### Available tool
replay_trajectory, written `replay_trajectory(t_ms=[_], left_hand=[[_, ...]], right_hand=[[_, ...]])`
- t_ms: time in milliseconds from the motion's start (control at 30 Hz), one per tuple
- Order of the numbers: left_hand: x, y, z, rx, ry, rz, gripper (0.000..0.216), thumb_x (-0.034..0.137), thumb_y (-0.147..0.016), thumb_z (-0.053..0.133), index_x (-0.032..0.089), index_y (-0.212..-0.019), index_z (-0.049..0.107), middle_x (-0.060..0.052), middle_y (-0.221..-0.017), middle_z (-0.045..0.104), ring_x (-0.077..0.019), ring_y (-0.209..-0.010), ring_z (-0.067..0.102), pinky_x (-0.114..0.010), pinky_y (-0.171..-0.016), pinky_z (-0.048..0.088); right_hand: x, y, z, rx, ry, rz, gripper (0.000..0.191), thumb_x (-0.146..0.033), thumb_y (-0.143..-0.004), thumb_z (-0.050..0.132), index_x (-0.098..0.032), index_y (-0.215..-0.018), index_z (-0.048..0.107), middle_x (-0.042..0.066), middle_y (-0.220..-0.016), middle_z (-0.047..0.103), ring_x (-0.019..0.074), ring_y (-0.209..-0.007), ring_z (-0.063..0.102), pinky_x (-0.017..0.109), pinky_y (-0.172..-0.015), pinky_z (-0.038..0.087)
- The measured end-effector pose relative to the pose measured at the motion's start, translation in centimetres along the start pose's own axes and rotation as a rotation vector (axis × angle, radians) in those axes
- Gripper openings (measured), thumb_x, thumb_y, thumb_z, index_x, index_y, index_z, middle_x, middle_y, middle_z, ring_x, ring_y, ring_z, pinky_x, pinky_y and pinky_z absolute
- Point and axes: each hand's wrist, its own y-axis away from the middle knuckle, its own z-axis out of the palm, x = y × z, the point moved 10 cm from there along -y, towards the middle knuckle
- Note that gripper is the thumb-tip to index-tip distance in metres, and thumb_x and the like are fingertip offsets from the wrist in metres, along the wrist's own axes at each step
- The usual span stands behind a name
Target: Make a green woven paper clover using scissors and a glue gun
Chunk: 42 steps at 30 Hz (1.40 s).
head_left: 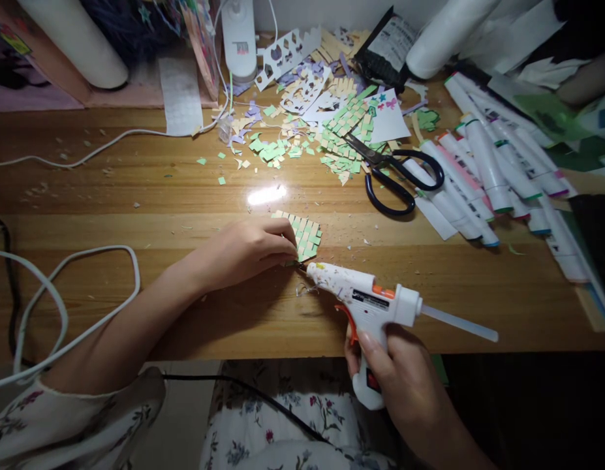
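Note:
My right hand (395,365) is wrapped round the handle of a white hot glue gun (363,294) with an orange trigger; a clear glue stick (459,323) sticks out of its back end. The nozzle points left, close to the fingertips of my left hand (263,245). Those fingers are pinched at the lower left edge of a small woven paper piece (308,236) in green and cream checks. Part of the piece lies hidden behind the fingers. Fine strands of glue (306,288) show below the nozzle.
Black-handled scissors (393,173) lie beyond the gun, beside paper scraps (277,147) and a woven sheet (354,124). Several markers (488,163) are heaped at the right. A white cable (130,261) loops over the left side, and a power strip (239,46) stands at the back.

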Motion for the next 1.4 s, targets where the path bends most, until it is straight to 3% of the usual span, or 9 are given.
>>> replay_trajectory(t_ms=[167,700,867,1067,1233,1400], left_hand=[[-0.1,0.1,0.0,0.001,0.004,-0.005,0.020,0.019,-0.090,0.051,0.016,-0.090,0.071,-0.007,-0.091,0.066,-0.0115,-0.075,0.061,-0.023,-0.067,0.047],[0.0,0.0,0.0,0.008,-0.005,-0.007,0.019,0.018,-0.089,0.052,0.015,-0.090,0.071,-0.007,-0.090,0.067,-0.0121,-0.076,0.061,-0.023,-0.067,0.047],[0.0,0.0,-0.1,0.016,0.008,-0.006,0.020,0.017,-0.090,0.052,0.016,-0.089,0.071,-0.007,-0.090,0.067,-0.0118,-0.075,0.062,-0.022,-0.066,0.047],[0.0,0.0,-0.1,0.035,0.013,0.011,0.019,0.017,-0.090,0.051,0.015,-0.088,0.071,-0.007,-0.090,0.067,-0.0122,-0.076,0.062,-0.023,-0.067,0.047],[0.0,0.0,-0.1,0.043,-0.006,0.005,0.015,0.016,-0.087,0.055,0.015,-0.087,0.070,-0.006,-0.090,0.067,-0.0126,-0.078,0.062,-0.023,-0.069,0.047],[0.0,0.0,-0.1,0.052,-0.005,0.000,0.016,0.022,-0.088,0.055,0.016,-0.086,0.070,-0.006,-0.090,0.067,-0.0126,-0.078,0.062,-0.023,-0.069,0.047]], right_hand=[[0.0,0.0,0.1,-0.003,0.025,0.021,0.048,-0.050,-0.092,0.031,-0.021,-0.058,0.049,0.000,-0.051,0.051,0.0145,-0.046,0.048,0.026,-0.047,0.037],[-0.6,0.0,0.0,-0.011,0.060,0.005,0.051,-0.048,-0.093,0.031,-0.021,-0.054,0.049,0.000,-0.047,0.050,0.0139,-0.044,0.048,0.025,-0.044,0.037],[-0.3,0.1,0.1,-0.006,0.025,0.061,0.046,-0.046,-0.091,0.033,-0.020,-0.059,0.052,0.000,-0.050,0.056,0.0138,-0.045,0.049,0.025,-0.046,0.039],[0.1,0.5,0.6,-0.026,-0.084,0.128,0.038,-0.047,-0.088,0.037,-0.018,-0.084,0.061,0.000,-0.054,0.060,0.0142,-0.045,0.051,0.024,-0.045,0.042],[0.3,0.7,1.1,-0.055,-0.118,0.120,0.044,-0.049,-0.089,0.037,-0.018,-0.064,0.058,0.002,-0.054,0.060,0.0136,-0.048,0.053,0.023,-0.049,0.044],[0.4,1.1,0.6,-0.026,-0.108,0.102,0.048,-0.049,-0.089,0.037,-0.019,-0.057,0.057,0.001,-0.052,0.058,0.0135,-0.049,0.052,0.023,-0.051,0.043]])
